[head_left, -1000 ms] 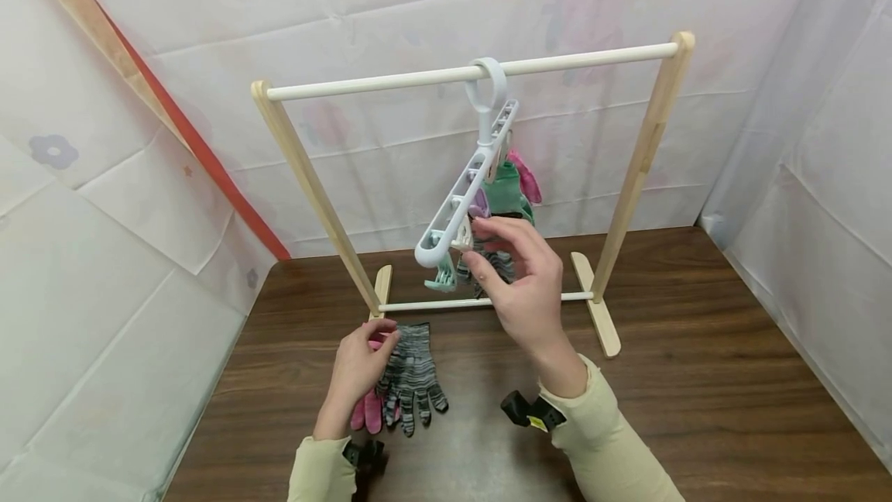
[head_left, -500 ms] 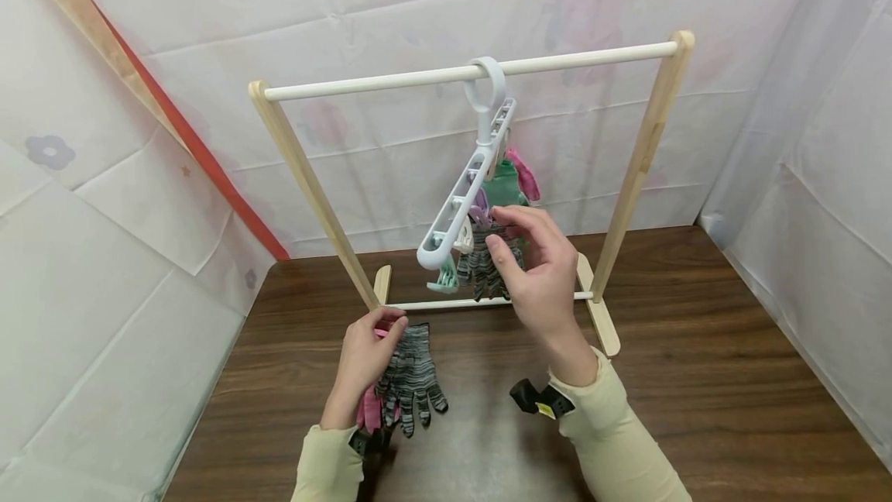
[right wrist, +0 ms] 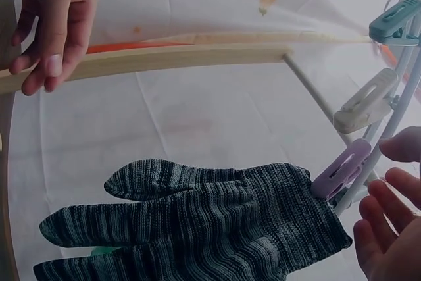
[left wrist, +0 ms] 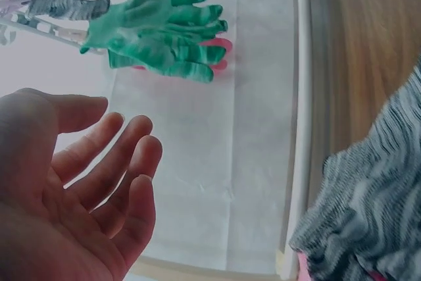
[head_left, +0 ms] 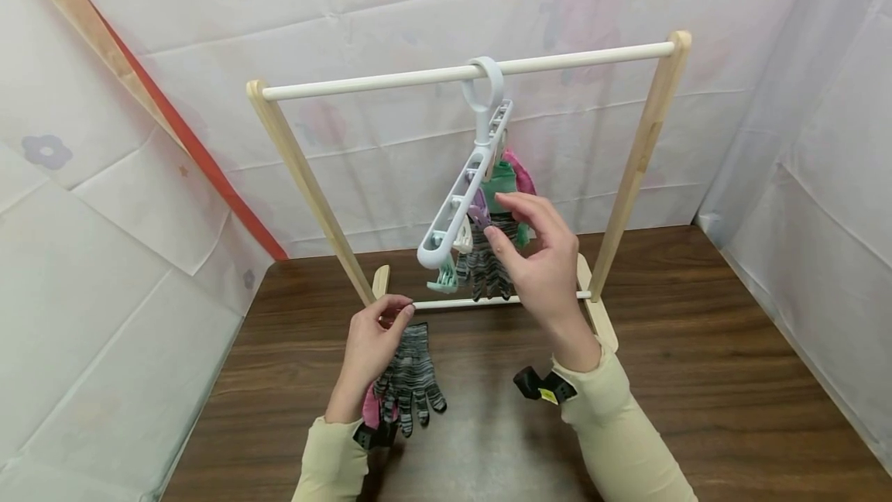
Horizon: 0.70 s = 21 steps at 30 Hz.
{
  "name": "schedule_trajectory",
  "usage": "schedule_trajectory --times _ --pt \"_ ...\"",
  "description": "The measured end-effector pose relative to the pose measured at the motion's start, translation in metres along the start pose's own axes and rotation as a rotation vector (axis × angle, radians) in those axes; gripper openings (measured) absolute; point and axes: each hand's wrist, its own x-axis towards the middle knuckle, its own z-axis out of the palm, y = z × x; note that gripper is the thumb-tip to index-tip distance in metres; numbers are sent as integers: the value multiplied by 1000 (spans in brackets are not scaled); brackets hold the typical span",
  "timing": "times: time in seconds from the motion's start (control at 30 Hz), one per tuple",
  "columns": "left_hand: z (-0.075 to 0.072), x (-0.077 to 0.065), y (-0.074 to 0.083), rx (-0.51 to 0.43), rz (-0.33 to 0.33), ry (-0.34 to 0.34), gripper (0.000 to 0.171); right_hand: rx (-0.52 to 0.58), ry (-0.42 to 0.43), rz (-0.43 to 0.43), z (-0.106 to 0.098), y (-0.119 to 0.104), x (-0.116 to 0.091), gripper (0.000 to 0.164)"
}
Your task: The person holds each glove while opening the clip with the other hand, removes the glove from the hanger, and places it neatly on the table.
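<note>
Right hand [head_left: 547,269]: fingers apart and slack, grasping nothing. Purple clip [head_left: 479,211]: ten o'clock of that hand (head view), fastened to a hanging striped glove [head_left: 488,263], nine o'clock. Left hand [head_left: 372,343]: fingers loosely bent, grasping nothing. Second striped glove [head_left: 411,374]: four o'clock of it, on the table [head_left: 488,424], partly over a pink glove [head_left: 371,407].

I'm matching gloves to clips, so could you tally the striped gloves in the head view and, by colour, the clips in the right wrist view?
Striped gloves: 2 (the lying glove and the hanging glove)
Teal clip: 1
White clip: 1
Purple clip: 1
Total: 5
</note>
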Motion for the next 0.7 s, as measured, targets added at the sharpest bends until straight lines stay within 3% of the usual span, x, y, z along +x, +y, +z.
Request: schedule_trajectory --times 0.47,0.7 --pt "4 0 17 -108 70 6 7 -75 -46 11 1 9 11 42" --pt "7 0 22 -147 67 7 8 -102 -75 30 3 12 15 44"
